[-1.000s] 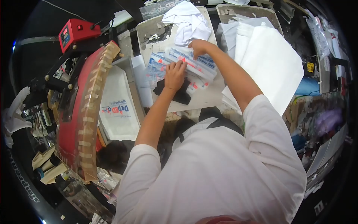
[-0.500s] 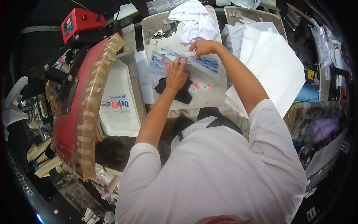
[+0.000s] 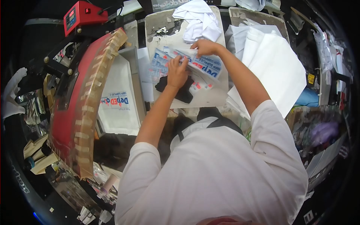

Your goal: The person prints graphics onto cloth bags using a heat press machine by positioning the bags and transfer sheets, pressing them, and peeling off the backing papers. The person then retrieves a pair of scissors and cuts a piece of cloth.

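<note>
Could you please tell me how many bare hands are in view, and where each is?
2: the left hand rests on the printed translucent sheets; the right hand is at their upper edge, below the crumpled white cloth in the picture.

At 12 o'clock: two hands [image 3: 177,72]; one black cloth [image 3: 183,93]; one white cloth [image 3: 198,20]; several printed sheets [image 3: 208,68], too overlapped to number. At 9, one press [image 3: 88,84]; between 10 and 11, one red box [image 3: 80,18]. At 2, at least two white sheets [image 3: 279,67].
</note>
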`<state>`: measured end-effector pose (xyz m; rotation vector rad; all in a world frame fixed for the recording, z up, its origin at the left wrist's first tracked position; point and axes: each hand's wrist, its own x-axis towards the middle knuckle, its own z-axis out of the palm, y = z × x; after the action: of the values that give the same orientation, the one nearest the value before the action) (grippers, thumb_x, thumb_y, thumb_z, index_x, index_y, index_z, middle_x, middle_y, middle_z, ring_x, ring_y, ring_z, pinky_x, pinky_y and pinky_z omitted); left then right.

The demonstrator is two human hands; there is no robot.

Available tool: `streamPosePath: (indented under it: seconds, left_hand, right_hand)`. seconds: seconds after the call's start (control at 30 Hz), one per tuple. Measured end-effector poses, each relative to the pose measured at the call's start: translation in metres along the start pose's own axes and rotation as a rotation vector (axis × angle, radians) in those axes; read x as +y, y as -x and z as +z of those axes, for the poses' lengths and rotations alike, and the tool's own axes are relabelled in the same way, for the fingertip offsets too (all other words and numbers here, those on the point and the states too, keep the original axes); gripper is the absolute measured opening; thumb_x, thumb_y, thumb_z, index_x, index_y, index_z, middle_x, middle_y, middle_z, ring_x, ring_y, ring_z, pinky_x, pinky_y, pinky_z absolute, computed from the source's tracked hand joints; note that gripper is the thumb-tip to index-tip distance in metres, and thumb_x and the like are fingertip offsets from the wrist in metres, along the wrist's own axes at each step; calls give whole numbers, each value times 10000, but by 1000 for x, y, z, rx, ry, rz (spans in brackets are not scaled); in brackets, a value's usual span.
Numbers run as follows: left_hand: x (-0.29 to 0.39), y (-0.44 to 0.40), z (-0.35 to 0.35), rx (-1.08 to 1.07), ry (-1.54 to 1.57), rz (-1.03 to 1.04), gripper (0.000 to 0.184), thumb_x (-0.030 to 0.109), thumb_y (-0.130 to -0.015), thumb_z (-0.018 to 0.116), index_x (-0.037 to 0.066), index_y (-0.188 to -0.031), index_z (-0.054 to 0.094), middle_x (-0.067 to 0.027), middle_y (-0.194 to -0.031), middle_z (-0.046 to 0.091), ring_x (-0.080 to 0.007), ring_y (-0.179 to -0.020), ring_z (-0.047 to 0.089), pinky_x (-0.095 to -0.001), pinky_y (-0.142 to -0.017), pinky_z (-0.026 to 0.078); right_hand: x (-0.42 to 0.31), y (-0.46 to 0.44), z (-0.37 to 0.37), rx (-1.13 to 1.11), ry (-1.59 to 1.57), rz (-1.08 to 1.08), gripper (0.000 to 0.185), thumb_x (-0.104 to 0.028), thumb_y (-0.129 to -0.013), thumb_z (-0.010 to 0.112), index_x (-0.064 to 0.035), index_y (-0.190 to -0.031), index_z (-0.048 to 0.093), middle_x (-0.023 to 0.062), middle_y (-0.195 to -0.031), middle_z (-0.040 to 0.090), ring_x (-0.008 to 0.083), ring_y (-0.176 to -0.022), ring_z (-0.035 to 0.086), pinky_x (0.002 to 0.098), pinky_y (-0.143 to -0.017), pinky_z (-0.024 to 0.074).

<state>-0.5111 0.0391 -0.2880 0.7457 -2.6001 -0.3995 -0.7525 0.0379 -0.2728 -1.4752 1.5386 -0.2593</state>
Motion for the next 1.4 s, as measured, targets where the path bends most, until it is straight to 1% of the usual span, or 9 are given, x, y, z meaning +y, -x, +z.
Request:
streamPosePath:
  seconds: [0.17,0.37,0.5,0.63,0.8,0.93,1.1,1.17,1.4]
  left_hand:
    - [2,25,2,19,10,-23,495,85,-677,763,76,-1122,547,-151,-1276,504,-359,-1059,506,-477,-930,419]
    - [-3,38,13,68,95,-105,555,85,-701,779,81,-1186,509,-151,-1290,496,-390,-1090,521,-474,-931,450]
    - [6,35,0,36,111,-118,561,72,-713,750,94,-1241,562,-161,-1287,499,-365,-1040,544,-443,-884,489]
    - [7,36,-6,9,147,-151,563,90,-713,766,125,-1251,603,-162,-1301,490,-365,-1079,541,-437,-898,495]
    - [16,28,-27,-42,174,-132,590,97,-717,781,122,-1274,586,-182,-1365,455,-381,-1173,500,-438,-958,471]
    - [23,32,-45,2,213,-192,644,171,-734,798,123,-1324,545,-215,-1462,380,-429,-1279,414,-478,-1066,379]
    - [21,96,-50,66,-69,-433,782,389,-770,776,158,-1438,441,-262,-1537,266,-496,-1363,291,-584,-1121,262]
    - [30,114,-47,-151,-189,-630,867,497,-787,734,187,-1504,357,-279,-1555,207,-532,-1390,211,-635,-1115,222]
    - [31,82,-7,-294,24,-814,937,515,-775,744,204,-1536,295,-302,-1551,173,-567,-1378,194,-646,-1068,307]
  right_hand:
    - [-8,-10,22,124,276,78,980,-302,-516,880,14,-1359,494,218,-1228,641,344,-1077,646,397,-924,521]
    - [-32,-11,44,293,247,388,909,-289,-518,923,31,-1248,487,256,-1176,598,355,-1104,629,408,-918,539]
    - [-29,-16,50,344,283,428,911,-296,-516,919,-16,-1279,507,223,-1314,506,416,-1099,617,435,-900,540]
    - [-31,-18,54,393,380,375,926,-284,-508,920,-10,-1289,506,205,-1282,562,379,-1132,612,436,-913,534]
    - [-27,-14,41,318,259,350,701,-228,-514,893,-13,-1140,661,185,-1088,707,299,-993,693,396,-859,550]
    - [-6,0,-18,401,372,343,454,-245,-557,861,37,-887,727,223,-898,715,360,-823,712,412,-757,572]
    - [-19,84,-83,530,232,255,415,-227,-641,821,-2,-979,734,219,-916,715,334,-841,704,389,-795,545]
    - [-33,114,-89,579,141,229,396,-219,-664,808,-7,-990,735,216,-916,715,328,-838,699,373,-802,536]
    - [-67,169,-98,731,-314,112,386,-118,-761,775,41,-1092,656,140,-973,720,227,-829,702,359,-787,541]
